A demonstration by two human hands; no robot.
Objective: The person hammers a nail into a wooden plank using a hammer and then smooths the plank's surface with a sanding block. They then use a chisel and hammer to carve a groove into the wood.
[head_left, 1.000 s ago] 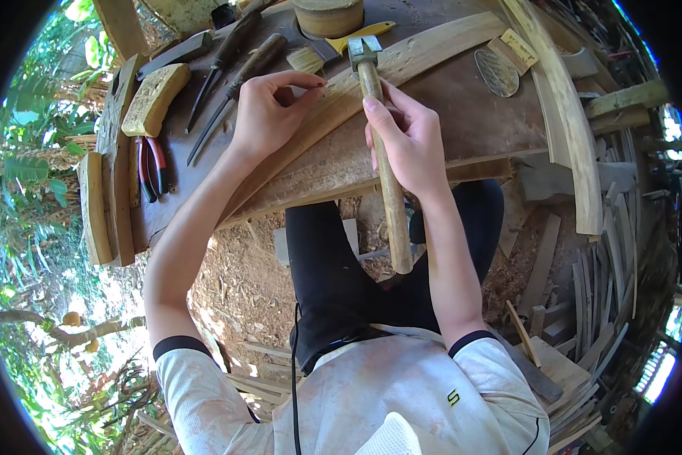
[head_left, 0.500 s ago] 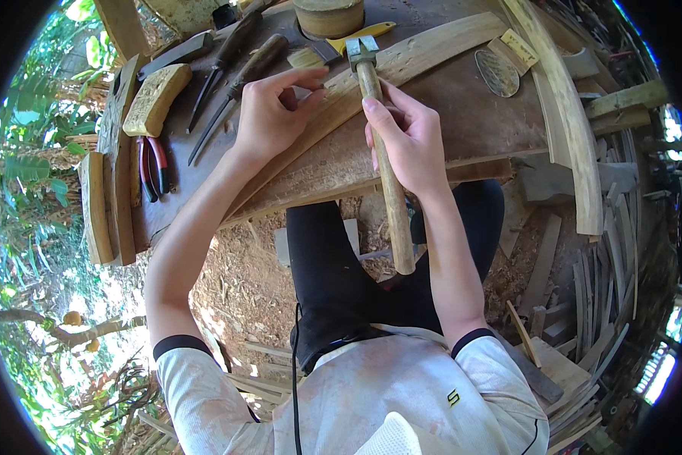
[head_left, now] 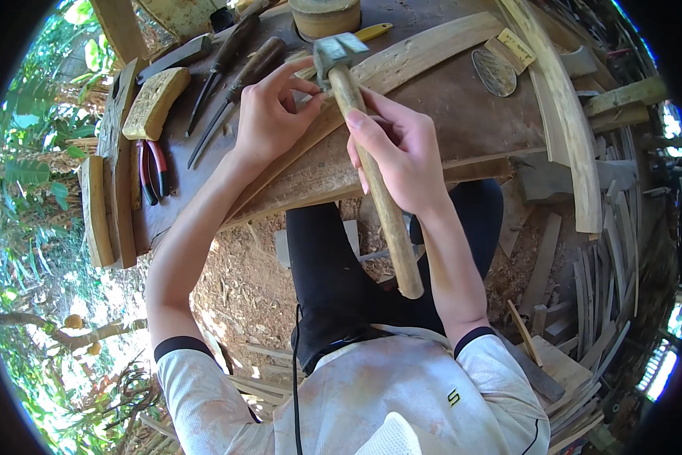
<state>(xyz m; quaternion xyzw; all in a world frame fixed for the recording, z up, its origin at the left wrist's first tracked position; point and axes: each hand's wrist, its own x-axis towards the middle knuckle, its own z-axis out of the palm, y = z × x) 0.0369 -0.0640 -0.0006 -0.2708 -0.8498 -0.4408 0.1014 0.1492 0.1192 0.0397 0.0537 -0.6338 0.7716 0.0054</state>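
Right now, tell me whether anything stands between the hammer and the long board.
Possibly the left hand: it overlaps the board in view, its fingertips just left of the hammer. Anything small pinched there is unclear.

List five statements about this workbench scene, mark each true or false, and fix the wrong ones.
1. The right hand grips a wooden-handled hammer. True.
2. The red-handled pliers lie right of the hammer. False: the red-handled pliers lie left of it.
3. The left hand also grips the hammer. False: the left hand is to its left.
4. A yellow handle shows beyond the hammer's head. True.
5. The trousers are white. False: the trousers are black.
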